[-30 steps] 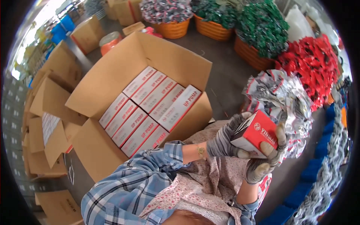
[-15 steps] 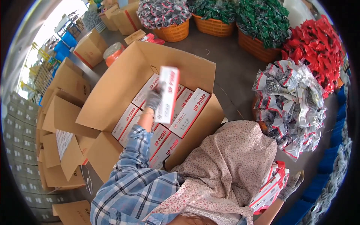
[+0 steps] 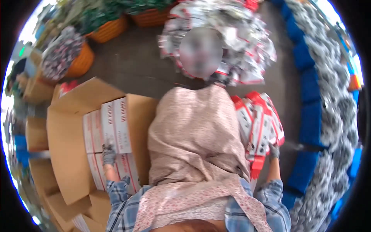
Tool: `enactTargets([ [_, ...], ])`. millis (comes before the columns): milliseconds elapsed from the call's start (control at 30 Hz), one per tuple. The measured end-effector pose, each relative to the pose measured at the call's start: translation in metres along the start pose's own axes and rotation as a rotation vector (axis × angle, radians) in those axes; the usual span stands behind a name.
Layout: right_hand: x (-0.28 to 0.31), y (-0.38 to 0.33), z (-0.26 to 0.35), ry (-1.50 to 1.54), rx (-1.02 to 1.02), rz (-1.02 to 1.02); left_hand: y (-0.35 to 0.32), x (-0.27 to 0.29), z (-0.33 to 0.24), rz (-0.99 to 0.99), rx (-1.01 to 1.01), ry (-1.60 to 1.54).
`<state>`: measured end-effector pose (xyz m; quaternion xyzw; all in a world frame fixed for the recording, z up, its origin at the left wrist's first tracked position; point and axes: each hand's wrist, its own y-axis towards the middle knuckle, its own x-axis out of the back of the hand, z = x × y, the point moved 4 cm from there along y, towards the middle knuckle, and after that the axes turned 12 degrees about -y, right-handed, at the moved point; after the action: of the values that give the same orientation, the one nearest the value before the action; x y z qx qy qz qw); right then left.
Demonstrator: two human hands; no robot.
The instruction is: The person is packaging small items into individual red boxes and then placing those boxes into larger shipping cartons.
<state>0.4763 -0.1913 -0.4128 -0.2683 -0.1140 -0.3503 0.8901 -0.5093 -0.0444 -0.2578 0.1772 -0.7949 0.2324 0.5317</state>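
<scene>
My left hand (image 3: 109,155), in a grey glove, reaches into an open brown carton (image 3: 67,147) at my left. Its fingers are apart against the near end of a white box (image 3: 121,125) with red print, which lies in the carton among several alike. Over at my right, my gloved right hand (image 3: 274,151) touches the near edge of a fanned stack of flat-looking red and white packaging (image 3: 259,125). That edge partly hides its fingertips, so its grip does not show.
A heap of clear-bagged parts (image 3: 239,42) stands ahead of me. Orange baskets (image 3: 79,62) of wrapped parts line the far left. Blue bins (image 3: 309,123) with grey bagged goods (image 3: 336,104) run along the right. More open cartons (image 3: 73,207) crowd the near left.
The view has swung right. The white box my left hand held raised now lies in the carton. My right hand, previously beside the red and white stack, now touches it.
</scene>
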Motion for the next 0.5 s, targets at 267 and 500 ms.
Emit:
enactTargets([
  [267,-0.021,-0.063,0.068,-1.077,-0.125,-0.183,-0.039,0.009,-0.129,-0.006,0.288,-0.216],
  [500,0.066,-0.040,0.064,-0.396,-0.099,-0.211,-0.019,-0.001,-0.180,-0.417,-0.301,-0.329],
])
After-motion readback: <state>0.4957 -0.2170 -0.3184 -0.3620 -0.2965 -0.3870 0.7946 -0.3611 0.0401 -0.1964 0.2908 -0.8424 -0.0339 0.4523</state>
